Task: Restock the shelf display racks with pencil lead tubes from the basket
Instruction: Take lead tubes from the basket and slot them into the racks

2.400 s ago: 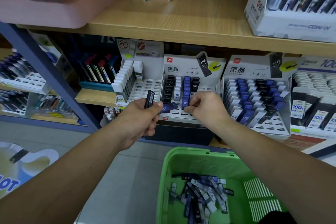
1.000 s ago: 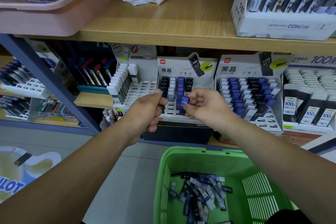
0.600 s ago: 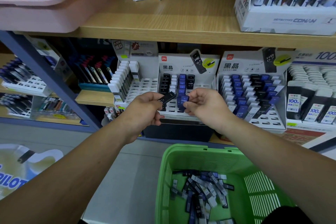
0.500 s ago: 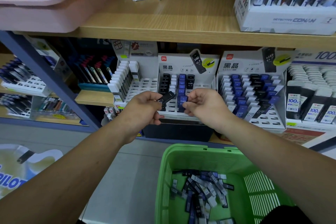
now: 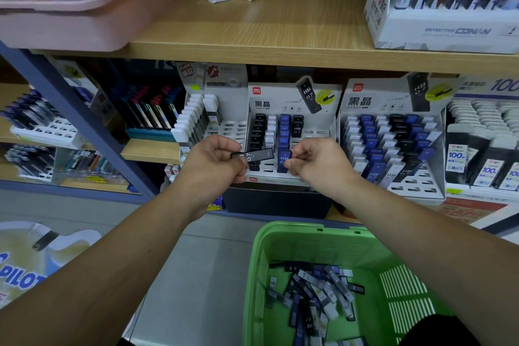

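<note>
STOCKING UP: A pink tub (image 5: 84, 17) sits on the wooden shelf (image 5: 280, 34), above and to the left of a person's left hand (image 5: 213, 167). That hand is curled around one end of a black pencil lead tube (image 5: 257, 155) marked 0.7, held level with its free end pointing toward the other hand. Just behind this grip stands a white rack (image 5: 224, 132) carrying a row of white-capped tubes. Directly behind the black tube is the middle display rack (image 5: 292, 98), partly filled with black, white and blue columns. The right hand (image 5: 320, 167) pinches a blue tube (image 5: 283, 160) at the front of the blue column, thumb and fingers closed on it. Beyond this hand, further right, stands a fuller display rack (image 5: 412, 189). Below both hands, nearer the person, a green basket (image 5: 309, 244) holds a loose heap of lead tubes (image 5: 311, 295)
</note>
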{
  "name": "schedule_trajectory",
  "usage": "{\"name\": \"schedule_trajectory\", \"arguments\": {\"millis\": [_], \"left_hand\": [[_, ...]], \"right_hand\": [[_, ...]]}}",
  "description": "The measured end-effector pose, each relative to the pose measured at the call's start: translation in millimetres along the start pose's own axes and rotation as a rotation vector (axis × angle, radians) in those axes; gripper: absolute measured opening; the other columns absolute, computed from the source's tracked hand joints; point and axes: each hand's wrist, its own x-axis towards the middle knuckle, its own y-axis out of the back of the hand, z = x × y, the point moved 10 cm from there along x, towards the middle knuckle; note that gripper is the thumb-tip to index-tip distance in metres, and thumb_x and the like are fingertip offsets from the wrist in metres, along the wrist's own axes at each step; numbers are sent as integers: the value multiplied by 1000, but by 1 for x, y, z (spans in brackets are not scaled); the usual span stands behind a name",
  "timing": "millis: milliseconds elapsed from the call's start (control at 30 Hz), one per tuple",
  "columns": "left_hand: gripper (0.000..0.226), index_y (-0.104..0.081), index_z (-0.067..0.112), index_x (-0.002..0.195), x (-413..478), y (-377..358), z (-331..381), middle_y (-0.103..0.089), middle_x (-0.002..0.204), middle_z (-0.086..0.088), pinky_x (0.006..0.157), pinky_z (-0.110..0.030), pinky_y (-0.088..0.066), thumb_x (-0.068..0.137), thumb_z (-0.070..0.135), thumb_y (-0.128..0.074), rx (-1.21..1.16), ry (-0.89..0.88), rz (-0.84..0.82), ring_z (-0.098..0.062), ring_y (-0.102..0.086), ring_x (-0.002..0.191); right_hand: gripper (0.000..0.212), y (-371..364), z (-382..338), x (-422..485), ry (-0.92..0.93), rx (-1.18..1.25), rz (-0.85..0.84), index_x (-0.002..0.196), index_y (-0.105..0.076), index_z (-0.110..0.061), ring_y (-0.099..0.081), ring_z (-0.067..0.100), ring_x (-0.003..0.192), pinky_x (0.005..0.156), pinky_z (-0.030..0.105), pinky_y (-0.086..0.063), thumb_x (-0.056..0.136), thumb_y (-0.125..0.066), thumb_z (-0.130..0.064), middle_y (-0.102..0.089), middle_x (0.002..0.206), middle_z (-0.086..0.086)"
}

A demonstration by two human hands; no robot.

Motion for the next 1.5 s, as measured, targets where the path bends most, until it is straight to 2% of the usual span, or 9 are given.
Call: {"name": "schedule_trajectory", "arguments": {"millis": [267,467,667,767,933,1067,1167,1300,1500], "left_hand": [[23,-64,12,98,-6,12,20,-69,90,-15,74,-31,-61,87,0,-79,68,-99,103,-25,-69,76],[24,-75,21,96,-11,-13,47,-74,83,7,82,-26,-61,86,1,-81,74,-259,0,-7,-68,77],[22,-74,15,103,-17,-43,55,-76,94,-16,79,-33,-60,86,3,-82,61,-255,-88,-20,-69,78],[19,-71,10,105,-16,-46,55,-75,100,-14,79,-34,-64,89,0,-77,-5,-238,-61,-27,-76,84],[16,-70,21,102,1,-36,24,-76,93,-9,79,-47,-64,95,7,-71,191,-134,-38,-27,-73,83],[14,-70,23,95,8,-28,0,-77,86,-7,78,-38,-62,95,9,-70,270,-71,-33,-27,-75,85],[15,-70,22,98,10,-30,-5,-76,85,-9,78,-36,-62,96,8,-68,283,-63,-58,-22,-74,82],[10,-71,21,98,12,-31,-8,-75,92,-10,82,-38,-62,94,12,-72,286,-65,-81,-27,-73,90],[10,-72,19,98,11,-30,-7,-74,88,-5,73,-27,-58,95,9,-71,287,-83,-94,-23,-73,88]], "right_hand": [[14,5,-5,-5,-32,-142,33,77,-74,-15,-66,11,69,64,19,-52,81,-87,-18,-72,76,1],[17,21,-39,-21,66,157,-41,94,-75,-20,-67,1,72,68,13,-53,84,-84,-9,-72,83,-4],[20,22,-49,-30,117,238,-130,98,-75,-12,-67,9,68,65,22,-56,83,-82,0,-72,77,-1],[29,29,-48,-30,105,241,-104,108,-68,-19,-67,16,61,57,29,-59,90,-73,4,-65,74,2],[26,52,-46,-18,139,174,42,104,-68,-25,-74,24,74,72,35,-63,95,-68,-1,-69,79,8],[30,58,-41,7,137,71,154,86,-69,-37,-73,27,89,88,45,-61,95,-69,-8,-73,87,1],[21,58,-39,23,122,20,198,102,-74,-23,-71,17,88,92,40,-60,94,-69,-4,-66,82,-11],[15,55,-44,33,157,-166,215,100,-71,-13,-62,15,79,77,30,-57,91,-71,-1,-61,78,-3],[12,46,-41,41,177,-315,227,94,-76,-12,-67,23,92,87,39,-58,90,-71,-3,-72,95,5]]}}
